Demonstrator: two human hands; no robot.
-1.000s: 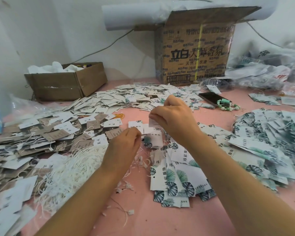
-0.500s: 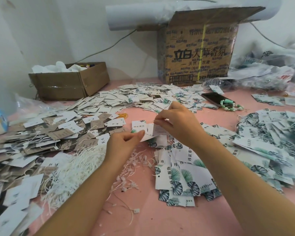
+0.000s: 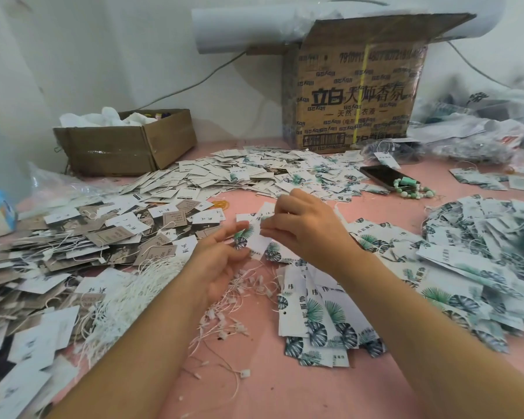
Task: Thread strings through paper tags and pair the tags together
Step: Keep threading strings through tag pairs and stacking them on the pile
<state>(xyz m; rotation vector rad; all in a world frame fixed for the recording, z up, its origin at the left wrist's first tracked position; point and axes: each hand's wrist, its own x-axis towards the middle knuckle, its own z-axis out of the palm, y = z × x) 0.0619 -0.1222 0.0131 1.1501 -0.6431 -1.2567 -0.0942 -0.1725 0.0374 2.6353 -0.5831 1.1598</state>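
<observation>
My right hand (image 3: 309,234) fingers pinch one leaf-print tag (image 3: 259,241) above the surface (image 3: 254,388). My left hand (image 3: 221,267) fingers curl beside it, grip unclear. The far pile (image 3: 224,176) appears strung. Unstrung tags (image 3: 321,316) and loose strings (image 3: 124,300) await threading.

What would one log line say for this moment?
right hand pinches leaf-print tag | left hand loose beside it | string pile left of left forearm

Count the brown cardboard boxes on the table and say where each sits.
2. A low open box sits at the back left. A tall printed box stands at the back, right of centre, with its flap raised. Others may be hidden.
</observation>
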